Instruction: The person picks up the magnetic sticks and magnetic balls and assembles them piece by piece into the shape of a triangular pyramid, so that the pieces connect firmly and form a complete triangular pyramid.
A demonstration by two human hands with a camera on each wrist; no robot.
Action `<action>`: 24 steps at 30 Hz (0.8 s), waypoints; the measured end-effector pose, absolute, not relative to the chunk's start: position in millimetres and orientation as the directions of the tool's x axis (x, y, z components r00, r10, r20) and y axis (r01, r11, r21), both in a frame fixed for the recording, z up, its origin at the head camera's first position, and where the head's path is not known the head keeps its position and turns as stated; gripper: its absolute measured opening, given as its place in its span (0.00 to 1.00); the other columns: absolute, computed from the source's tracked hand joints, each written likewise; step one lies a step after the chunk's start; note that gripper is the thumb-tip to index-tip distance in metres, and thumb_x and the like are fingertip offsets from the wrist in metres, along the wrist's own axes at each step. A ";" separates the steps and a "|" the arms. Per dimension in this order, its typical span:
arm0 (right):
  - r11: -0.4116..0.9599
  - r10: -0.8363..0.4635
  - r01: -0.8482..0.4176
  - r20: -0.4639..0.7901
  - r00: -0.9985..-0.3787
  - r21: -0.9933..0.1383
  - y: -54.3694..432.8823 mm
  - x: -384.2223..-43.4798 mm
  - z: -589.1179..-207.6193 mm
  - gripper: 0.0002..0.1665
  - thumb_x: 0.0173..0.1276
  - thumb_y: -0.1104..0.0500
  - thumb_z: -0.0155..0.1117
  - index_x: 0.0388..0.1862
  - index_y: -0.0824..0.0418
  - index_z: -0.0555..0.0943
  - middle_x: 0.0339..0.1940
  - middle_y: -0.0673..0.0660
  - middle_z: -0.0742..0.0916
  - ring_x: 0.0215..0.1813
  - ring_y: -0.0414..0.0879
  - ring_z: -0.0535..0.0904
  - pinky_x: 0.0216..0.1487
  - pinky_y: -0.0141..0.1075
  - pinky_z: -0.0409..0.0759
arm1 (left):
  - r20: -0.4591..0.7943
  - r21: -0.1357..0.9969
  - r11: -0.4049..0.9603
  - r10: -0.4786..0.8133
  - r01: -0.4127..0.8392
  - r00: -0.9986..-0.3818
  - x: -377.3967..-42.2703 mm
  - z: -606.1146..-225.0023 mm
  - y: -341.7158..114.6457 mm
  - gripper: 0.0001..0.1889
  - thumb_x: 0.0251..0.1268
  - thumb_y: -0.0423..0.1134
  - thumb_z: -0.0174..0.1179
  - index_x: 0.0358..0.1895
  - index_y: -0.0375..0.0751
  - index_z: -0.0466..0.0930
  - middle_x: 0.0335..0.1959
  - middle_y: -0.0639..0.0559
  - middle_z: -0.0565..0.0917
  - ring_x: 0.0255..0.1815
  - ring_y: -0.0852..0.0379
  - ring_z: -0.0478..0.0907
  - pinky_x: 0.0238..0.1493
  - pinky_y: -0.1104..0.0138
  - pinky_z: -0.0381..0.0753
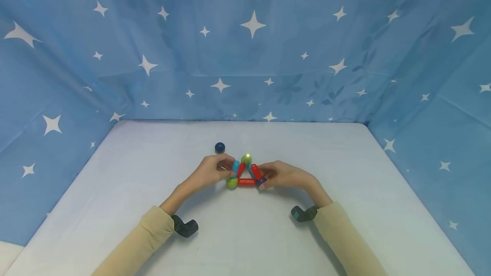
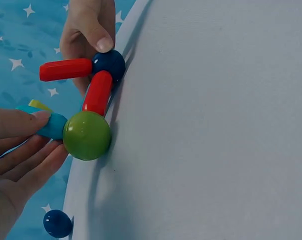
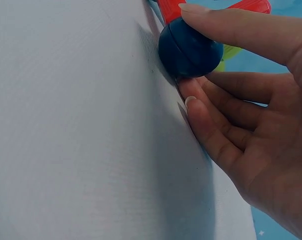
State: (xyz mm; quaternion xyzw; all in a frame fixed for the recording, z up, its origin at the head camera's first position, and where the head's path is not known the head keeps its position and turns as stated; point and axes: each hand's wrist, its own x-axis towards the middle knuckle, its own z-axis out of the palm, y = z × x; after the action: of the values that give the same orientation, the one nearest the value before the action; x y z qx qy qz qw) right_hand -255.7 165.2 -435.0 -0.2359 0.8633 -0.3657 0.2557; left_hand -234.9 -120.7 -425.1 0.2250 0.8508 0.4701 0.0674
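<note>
Between the hands, a triangular frame of magnetic rods and balls stands on the table. My left hand (image 1: 215, 168) pinches a light blue rod (image 2: 53, 126) between thumb and fingers; it joins a green ball (image 2: 87, 136) at the front left corner. A red rod (image 1: 246, 182) runs from there to a dark blue ball (image 3: 188, 49). My right hand (image 1: 283, 175) grips this ball, thumb on top and fingertips beneath. Another red rod (image 2: 66, 69) sticks out from it. At the far corner is a second green ball (image 1: 246, 159), with a bright glint.
A loose dark blue ball (image 1: 220, 148) lies just behind my left hand. The white table (image 1: 245, 237) meets a blue curtain (image 1: 230, 46) with white stars at its back and sides. A black device (image 1: 186, 227) sits at the left wrist, another (image 1: 304, 214) at the right.
</note>
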 end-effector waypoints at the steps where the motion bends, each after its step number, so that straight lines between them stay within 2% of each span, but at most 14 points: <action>1: 0.625 -0.589 -0.215 -0.273 -0.761 -0.751 165.3 -255.8 -435.0 0.40 0.64 0.50 0.77 0.72 0.62 0.75 0.54 0.51 0.88 0.54 0.46 0.82 0.60 0.46 0.80 | 0.108 0.831 0.449 0.449 0.328 -0.887 -233.7 -425.3 -120.2 0.17 0.63 0.30 0.70 0.55 0.33 0.83 0.47 0.44 0.88 0.49 0.50 0.87 0.51 0.62 0.86; 10: 0.613 -0.597 -0.221 -0.262 -0.758 -0.759 164.8 -257.5 -436.2 0.39 0.64 0.50 0.77 0.70 0.62 0.77 0.53 0.51 0.88 0.54 0.45 0.83 0.60 0.47 0.80 | 0.137 0.826 0.433 0.467 0.361 -0.873 -230.9 -431.4 -115.7 0.16 0.66 0.33 0.68 0.56 0.36 0.85 0.48 0.46 0.88 0.52 0.51 0.85 0.55 0.63 0.85; 16: 0.626 -0.574 -0.198 -0.273 -0.772 -0.755 160.6 -254.8 -434.1 0.35 0.68 0.44 0.71 0.70 0.59 0.78 0.51 0.50 0.89 0.53 0.45 0.83 0.58 0.45 0.80 | 0.138 0.822 0.440 0.462 0.362 -0.876 -226.1 -431.9 -117.3 0.15 0.66 0.32 0.67 0.54 0.32 0.85 0.47 0.43 0.88 0.50 0.49 0.85 0.53 0.63 0.86; 24: 0.611 -0.572 -0.194 -0.259 -0.779 -0.768 158.1 -253.7 -435.0 0.32 0.70 0.44 0.70 0.67 0.60 0.79 0.52 0.51 0.89 0.53 0.45 0.84 0.60 0.47 0.81 | 0.124 0.815 0.463 0.449 0.349 -0.885 -224.2 -434.0 -114.1 0.14 0.65 0.31 0.68 0.53 0.33 0.86 0.47 0.44 0.89 0.49 0.51 0.86 0.50 0.65 0.86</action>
State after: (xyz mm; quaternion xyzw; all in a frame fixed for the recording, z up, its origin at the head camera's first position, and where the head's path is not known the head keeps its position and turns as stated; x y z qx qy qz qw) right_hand -253.7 158.1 -435.0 -0.2219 0.8625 -0.3812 0.2480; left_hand -224.2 -114.1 -434.0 0.2336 0.8536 0.4624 0.0537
